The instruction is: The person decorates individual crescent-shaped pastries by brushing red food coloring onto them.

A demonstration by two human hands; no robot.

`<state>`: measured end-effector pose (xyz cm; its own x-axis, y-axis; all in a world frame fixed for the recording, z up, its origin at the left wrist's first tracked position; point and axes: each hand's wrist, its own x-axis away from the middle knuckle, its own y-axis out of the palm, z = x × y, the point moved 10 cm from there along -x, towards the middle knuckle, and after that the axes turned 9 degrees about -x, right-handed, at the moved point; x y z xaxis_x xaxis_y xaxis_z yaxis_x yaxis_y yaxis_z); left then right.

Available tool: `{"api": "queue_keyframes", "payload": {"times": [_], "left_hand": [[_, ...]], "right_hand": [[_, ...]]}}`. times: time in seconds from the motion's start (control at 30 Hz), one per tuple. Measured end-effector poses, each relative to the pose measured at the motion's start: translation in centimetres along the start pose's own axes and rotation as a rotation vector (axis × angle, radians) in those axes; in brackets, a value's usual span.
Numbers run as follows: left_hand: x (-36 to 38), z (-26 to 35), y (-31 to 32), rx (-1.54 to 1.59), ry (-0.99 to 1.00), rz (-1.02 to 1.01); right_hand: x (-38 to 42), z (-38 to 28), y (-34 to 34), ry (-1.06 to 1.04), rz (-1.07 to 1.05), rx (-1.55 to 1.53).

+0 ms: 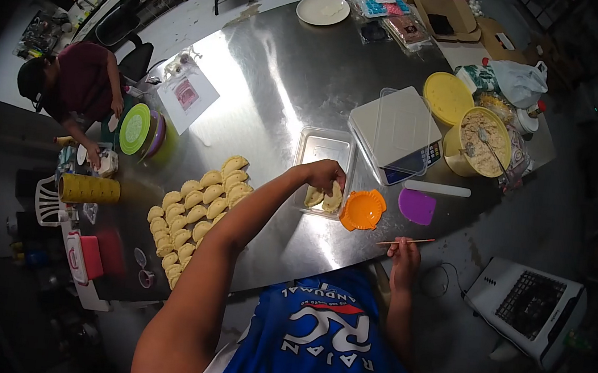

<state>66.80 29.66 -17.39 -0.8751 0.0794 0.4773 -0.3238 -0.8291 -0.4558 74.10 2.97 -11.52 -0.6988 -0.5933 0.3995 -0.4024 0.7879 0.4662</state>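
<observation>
My left hand (325, 175) reaches into a clear plastic container (327, 143), its fingers closed on a pale crimped dumpling (333, 198) near the container's front end. Another dumpling (313, 198) lies beside it. My right hand (403, 259), at the table's front edge, pinches a thin wooden stick (415, 242). Between the hands, an orange dumpling mould (363, 210) sits against the container's right side. To its right lies a purple scraper (416, 206). Many crimped dumplings (196, 213) stand in rows on the metal table, left of my left forearm.
A scale (396, 127) and a yellow bowl of filling (478, 143) stand at the right, with a white roller (437, 189) in front. Another person (76, 83) works at the left, near a green lid (134, 129) and a yellow cylinder (91, 189).
</observation>
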Motion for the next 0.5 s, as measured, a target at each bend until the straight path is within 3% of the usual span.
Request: {"api": "queue_keyframes", "payload": {"times": [0.13, 0.37, 0.43, 0.5], "left_hand": [[-0.2, -0.6, -0.6, -0.139, 0.048, 0.105], [0.4, -0.3, -1.3, -0.193, -0.005, 0.102], [1.6, 0.6, -2.8, -0.342, 0.039, 0.243], [2.3, 0.1, -2.7, -0.424, 0.001, 0.193]], "right_hand": [[-0.1, 0.1, 0.0, 0.007, 0.018, -0.003], [-0.4, 0.1, 0.6, 0.017, -0.003, -0.006], [-0.5, 0.1, 0.2, 0.016, 0.020, -0.005], [-0.7, 0.2, -0.1, 0.017, 0.021, -0.017]]}}
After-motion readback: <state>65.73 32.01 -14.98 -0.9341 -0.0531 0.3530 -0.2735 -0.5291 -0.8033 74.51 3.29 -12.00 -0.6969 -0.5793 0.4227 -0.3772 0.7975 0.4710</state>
